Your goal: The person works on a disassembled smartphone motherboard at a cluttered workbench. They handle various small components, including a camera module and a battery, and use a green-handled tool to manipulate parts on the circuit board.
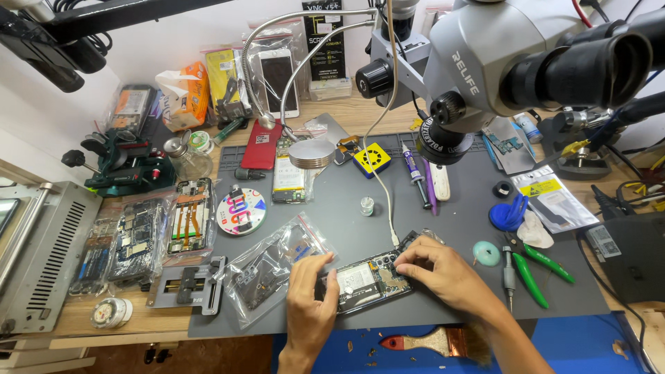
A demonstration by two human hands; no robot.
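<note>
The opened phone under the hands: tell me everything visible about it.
The opened phone lies flat on the grey work mat, tilted diagonally, back cover off. Its inside shows a pale battery in the middle and dark circuit parts toward the upper right end. The left hand grips its lower left end; the right hand rests fingertips on its upper right end. A white cable runs down to its upper right end.

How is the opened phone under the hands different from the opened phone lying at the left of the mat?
The opened phone under the hands lies slanted near the mat's front edge, steadied by the left hand and the right hand, with a white cable running to it. The opened phone at the left lies lengthwise, untouched, with orange flex strips showing. Both have their backs off, insides exposed.
</note>
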